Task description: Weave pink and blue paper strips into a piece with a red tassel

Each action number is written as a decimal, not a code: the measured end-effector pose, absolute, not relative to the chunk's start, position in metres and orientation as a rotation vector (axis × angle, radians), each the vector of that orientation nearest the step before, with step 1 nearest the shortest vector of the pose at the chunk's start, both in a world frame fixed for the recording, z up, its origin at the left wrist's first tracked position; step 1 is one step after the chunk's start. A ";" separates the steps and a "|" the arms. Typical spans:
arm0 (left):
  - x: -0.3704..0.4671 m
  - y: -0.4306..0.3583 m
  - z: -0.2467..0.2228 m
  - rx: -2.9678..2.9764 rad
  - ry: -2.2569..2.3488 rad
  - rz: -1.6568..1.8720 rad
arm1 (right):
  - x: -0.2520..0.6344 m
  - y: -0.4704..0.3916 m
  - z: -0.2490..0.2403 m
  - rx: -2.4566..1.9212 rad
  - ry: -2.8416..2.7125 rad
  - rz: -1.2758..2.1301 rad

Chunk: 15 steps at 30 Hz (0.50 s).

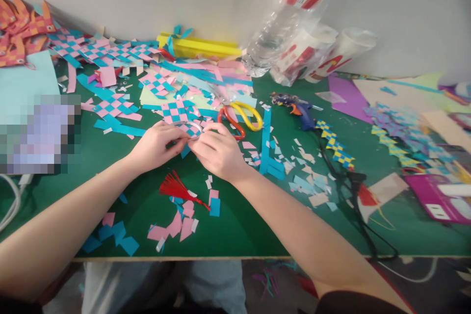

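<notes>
My left hand (159,144) and my right hand (220,151) meet over the middle of the green table. Between their closed fingers they pinch a thin, pale, shiny ring that looks like a roll of tape (200,130); the fingers cover part of it. A pink-and-blue woven paper piece (178,109) lies just beyond my hands. Scissors with red and yellow handles (247,115) rest beside my right hand, blades pointing away. Nearer to me lies a red tassel (176,187) among pink and blue paper scraps (175,225).
A glue gun (303,114) with a black cord lies to the right, near a yellow-and-blue woven strip (335,146). Against the wall stand a plastic bottle (274,34) and paper cups (307,51). Orange woven paper fish (22,29) are piled at far left, above a blurred phone-like object (37,135).
</notes>
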<state>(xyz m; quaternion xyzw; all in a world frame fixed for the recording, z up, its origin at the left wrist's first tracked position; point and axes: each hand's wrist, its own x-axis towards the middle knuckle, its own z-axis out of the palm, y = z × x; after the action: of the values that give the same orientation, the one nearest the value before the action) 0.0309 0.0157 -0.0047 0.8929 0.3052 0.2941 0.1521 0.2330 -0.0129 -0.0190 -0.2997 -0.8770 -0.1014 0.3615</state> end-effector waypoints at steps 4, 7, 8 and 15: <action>0.032 0.013 -0.002 2.514 0.879 0.907 | 0.234 -0.014 -0.019 -0.760 -2.260 -0.332; 0.033 0.011 0.002 2.499 0.888 0.914 | 0.234 -0.013 -0.018 -0.750 -2.235 -0.399; 0.033 0.010 0.003 2.495 0.890 0.914 | 0.234 -0.013 -0.018 -0.742 -2.224 -0.417; 0.033 0.008 0.007 2.451 0.890 0.935 | 0.232 -0.011 -0.017 -0.655 -2.112 -0.345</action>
<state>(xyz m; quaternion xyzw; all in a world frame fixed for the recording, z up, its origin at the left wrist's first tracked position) 0.0326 0.0081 0.0068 0.8696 0.3158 0.3317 0.1847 0.2322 -0.0113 -0.0174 -0.2635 -0.8491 -0.1386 0.4364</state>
